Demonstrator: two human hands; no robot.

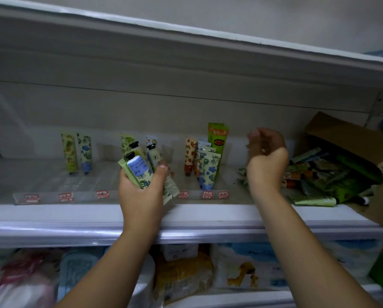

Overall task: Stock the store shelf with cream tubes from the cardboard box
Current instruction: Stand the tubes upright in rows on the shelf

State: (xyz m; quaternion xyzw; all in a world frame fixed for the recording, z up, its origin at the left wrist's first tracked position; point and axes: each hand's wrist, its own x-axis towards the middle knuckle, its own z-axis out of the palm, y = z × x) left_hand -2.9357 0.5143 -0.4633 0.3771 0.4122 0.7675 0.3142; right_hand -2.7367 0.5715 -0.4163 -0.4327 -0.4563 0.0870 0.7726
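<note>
While below the shelf [208, 215], blurred packaged goods [181, 274].

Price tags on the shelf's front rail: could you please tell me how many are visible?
6: three tags left of the left hand, three right of it; it may hide others.

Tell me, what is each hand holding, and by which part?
The left hand grips a bunch of cream tubes around their bodies, black caps sticking out on top. The right hand holds nothing and is loosely curled.
</note>
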